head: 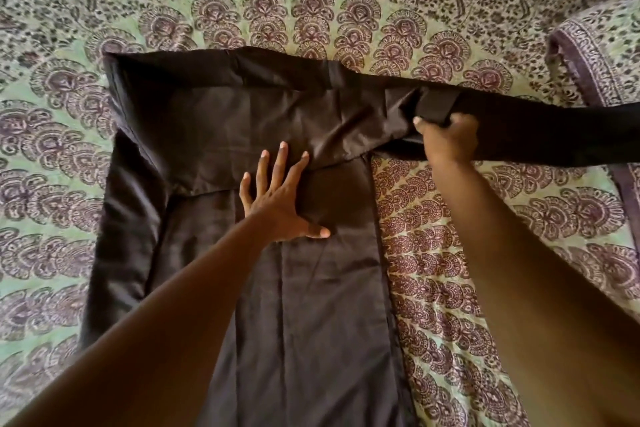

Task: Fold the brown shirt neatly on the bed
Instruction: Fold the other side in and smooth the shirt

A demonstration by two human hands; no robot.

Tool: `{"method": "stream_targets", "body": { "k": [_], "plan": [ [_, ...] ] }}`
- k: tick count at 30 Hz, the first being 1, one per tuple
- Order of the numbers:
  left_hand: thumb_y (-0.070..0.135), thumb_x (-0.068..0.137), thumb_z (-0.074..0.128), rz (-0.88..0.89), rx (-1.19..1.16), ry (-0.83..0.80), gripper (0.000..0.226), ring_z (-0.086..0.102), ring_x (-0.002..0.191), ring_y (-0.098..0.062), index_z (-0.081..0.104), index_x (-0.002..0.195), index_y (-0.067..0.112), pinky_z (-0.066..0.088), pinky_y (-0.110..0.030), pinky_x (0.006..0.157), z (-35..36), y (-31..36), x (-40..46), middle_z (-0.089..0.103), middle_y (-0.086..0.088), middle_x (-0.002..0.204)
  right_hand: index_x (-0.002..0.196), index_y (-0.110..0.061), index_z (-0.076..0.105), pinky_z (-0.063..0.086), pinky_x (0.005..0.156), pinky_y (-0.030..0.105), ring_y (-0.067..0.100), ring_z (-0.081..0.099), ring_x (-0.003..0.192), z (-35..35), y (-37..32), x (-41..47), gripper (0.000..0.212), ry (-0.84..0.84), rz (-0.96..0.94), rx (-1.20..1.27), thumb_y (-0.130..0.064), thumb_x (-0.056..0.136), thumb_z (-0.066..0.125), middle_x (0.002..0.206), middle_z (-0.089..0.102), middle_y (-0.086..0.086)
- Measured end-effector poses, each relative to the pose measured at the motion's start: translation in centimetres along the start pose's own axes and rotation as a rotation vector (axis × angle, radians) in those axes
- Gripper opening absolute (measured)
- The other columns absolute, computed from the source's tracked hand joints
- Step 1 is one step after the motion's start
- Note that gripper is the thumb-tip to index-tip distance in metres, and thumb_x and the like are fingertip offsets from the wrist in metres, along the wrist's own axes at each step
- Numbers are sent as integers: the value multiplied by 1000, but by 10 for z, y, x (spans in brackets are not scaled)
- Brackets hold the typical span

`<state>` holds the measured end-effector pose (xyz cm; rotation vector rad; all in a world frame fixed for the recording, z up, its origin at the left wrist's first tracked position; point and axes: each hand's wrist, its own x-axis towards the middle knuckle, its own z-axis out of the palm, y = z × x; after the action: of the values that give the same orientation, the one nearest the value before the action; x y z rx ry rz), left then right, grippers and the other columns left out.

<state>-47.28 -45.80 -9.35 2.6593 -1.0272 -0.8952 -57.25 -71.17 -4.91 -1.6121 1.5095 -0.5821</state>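
Observation:
The brown shirt (pixel 214 121) lies spread flat on the bed, its body running down toward me and its top edge across the middle of the view. My left hand (pixel 280 198) presses flat on the shirt's middle with fingers spread. My right hand (pixel 448 139) grips the right sleeve (pixel 554 135) near the shoulder, fingers curled round a folded band of cloth. That sleeve stretches out to the right edge of the view. The left sleeve is folded down along the shirt's left side.
The bed is covered by a green bedspread (pixel 311 10) with purple floral print. A pillow (pixel 602 55) in the same print lies at the right, under the far end of the sleeve.

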Motion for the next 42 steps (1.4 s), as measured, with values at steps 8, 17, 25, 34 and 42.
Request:
{"method": "stream_targets", "body": {
  "k": [8,17,25,34,42],
  "plan": [
    [45,97,60,-144,-1336,47,50,69,92,-14,60,135,11,53,-38,95,-68,-43,-9,67,-7,110,108,0,67,43,94,16,20,61,105,-1,26,-196,19,-425,-977,-208,-6,90,70,116,64,11],
    [-5,78,81,-129,-1139,141,67,57,50,-5,44,120,32,48,-28,52,-45,-139,-128,62,-1,81,111,-12,58,54,98,43,22,55,124,8,82,-368,37,-851,-1164,-411,-13,74,55,132,64,8],
    [0,79,74,-112,-688,200,39,72,90,-23,75,95,36,57,-31,80,-7,-189,-175,75,5,96,115,-19,54,58,87,46,19,57,119,-3,117,-405,49,-856,-1090,-514,-21,66,51,127,66,5],
    [10,65,68,-70,-706,187,69,59,77,-20,65,133,23,48,-25,75,-4,-187,-192,65,0,99,105,-15,57,53,85,44,28,60,109,-9,133,-427,47,-852,-1146,-565,-19,58,64,117,64,8],
    [16,59,53,-60,-654,380,78,51,87,-8,58,137,13,41,-20,73,4,-196,-236,59,5,125,99,-15,56,50,85,42,28,59,100,-10,136,-454,47,-906,-1165,-566,-21,53,61,111,61,8]
  ]
}}
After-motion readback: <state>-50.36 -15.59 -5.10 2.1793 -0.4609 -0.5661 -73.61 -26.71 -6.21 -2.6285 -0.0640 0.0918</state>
